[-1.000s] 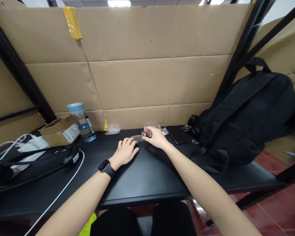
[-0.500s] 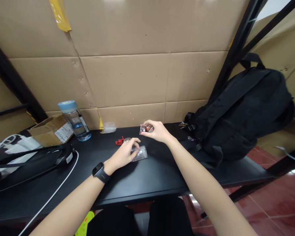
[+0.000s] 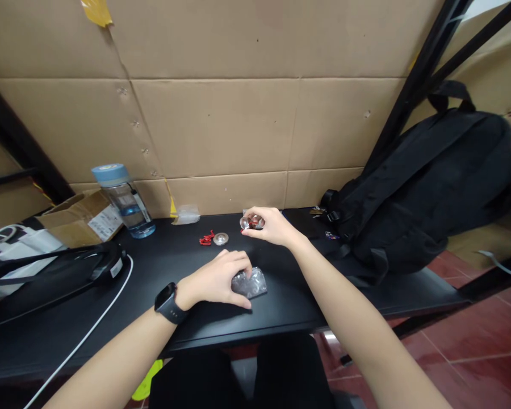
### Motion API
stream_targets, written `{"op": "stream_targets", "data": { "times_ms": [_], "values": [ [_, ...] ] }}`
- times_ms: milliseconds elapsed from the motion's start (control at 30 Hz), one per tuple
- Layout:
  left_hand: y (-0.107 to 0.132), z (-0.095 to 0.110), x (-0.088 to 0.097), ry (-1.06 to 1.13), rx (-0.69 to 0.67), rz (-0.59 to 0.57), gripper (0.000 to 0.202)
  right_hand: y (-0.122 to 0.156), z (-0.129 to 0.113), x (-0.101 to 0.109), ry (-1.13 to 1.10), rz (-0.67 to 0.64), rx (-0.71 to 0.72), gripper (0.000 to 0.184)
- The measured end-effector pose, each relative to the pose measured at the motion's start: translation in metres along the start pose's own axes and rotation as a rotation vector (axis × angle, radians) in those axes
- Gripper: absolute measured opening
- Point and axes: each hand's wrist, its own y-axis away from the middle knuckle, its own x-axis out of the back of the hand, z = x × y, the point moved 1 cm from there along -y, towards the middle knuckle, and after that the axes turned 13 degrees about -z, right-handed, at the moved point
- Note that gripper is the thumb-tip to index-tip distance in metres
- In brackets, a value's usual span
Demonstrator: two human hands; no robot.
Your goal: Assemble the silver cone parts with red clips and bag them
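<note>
My left hand (image 3: 222,277), with a dark watch on its wrist, is open over a clear plastic bag (image 3: 256,284) on the black table. Its thumb and fingers are apart at the bag's left side; whether they touch it I cannot tell. Farther back, my right hand (image 3: 273,224) is closed on a small shiny metal disc (image 3: 245,223) with some red on it, partly hidden by the fingers. A similar silver disc (image 3: 221,239) with a raised centre lies flat on the table, beside a bunched red cord (image 3: 206,238).
A water bottle (image 3: 128,201), a cardboard box (image 3: 83,216), a black bag (image 3: 89,267) and a white cable (image 3: 96,324) are on the left. To the right leans a black backpack (image 3: 426,187). A cardboard wall (image 3: 238,125) closes off the back.
My left hand has moved nearer and opened wider, uncovering the silver disc. The plastic bag now lies closer to the table's front edge. My right hand stays at the back with its disc.
</note>
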Motion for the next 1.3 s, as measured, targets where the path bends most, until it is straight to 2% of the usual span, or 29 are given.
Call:
{"op": "stream_targets", "data": {
  "times_ms": [67, 133, 233, 300, 400, 467, 600, 667, 800, 900, 1000, 1200, 1300],
  "values": [
    [-0.002, 0.002, -0.005, -0.008, -0.007, -0.014, 0.023, 0.001, 0.001, 0.000, -0.003, 0.001, -0.005, 0.028],
    [-0.005, 0.001, -0.008, -0.020, -0.006, 0.023, 0.008, 0.000, 0.002, 0.001, -0.014, -0.005, -0.016, 0.029],
    [-0.005, -0.001, -0.008, -0.041, 0.010, 0.080, 0.008, -0.001, 0.000, 0.005, -0.053, -0.002, -0.055, 0.033],
    [0.000, 0.001, -0.008, -0.046, 0.021, 0.059, 0.005, 0.001, -0.004, 0.007, -0.092, -0.008, -0.078, 0.034],
    [0.017, 0.010, -0.017, -0.065, 0.059, 0.033, 0.025, 0.017, -0.016, 0.003, -0.152, -0.036, -0.099, 0.032],
    [0.032, 0.019, -0.029, -0.111, 0.105, 0.076, 0.038, 0.036, -0.026, -0.006, -0.196, -0.036, -0.124, 0.030],
    [0.057, 0.034, -0.054, -0.171, 0.228, 0.151, 0.043, 0.085, -0.050, -0.033, -0.197, 0.009, -0.195, 0.024],
    [0.064, 0.041, -0.062, -0.179, 0.284, 0.160, 0.046, 0.106, -0.061, -0.044, -0.120, -0.020, -0.206, 0.020],
    [0.070, 0.050, -0.072, -0.200, 0.292, 0.169, 0.049, 0.132, -0.072, -0.055, 0.006, -0.038, -0.227, 0.017],
    [0.071, 0.052, -0.076, -0.224, 0.262, 0.210, 0.045, 0.137, -0.069, -0.056, 0.058, -0.038, -0.263, 0.018],
    [0.072, 0.051, -0.077, -0.234, 0.232, 0.237, 0.043, 0.135, -0.065, -0.058, 0.017, -0.056, -0.219, 0.017],
    [0.071, 0.051, -0.074, -0.266, 0.216, 0.179, 0.048, 0.127, -0.062, -0.071, -0.045, -0.059, -0.158, 0.016],
    [0.072, 0.052, -0.072, -0.262, 0.206, 0.166, 0.048, 0.126, -0.062, -0.070, -0.107, -0.087, -0.126, 0.015]
  ]
}}
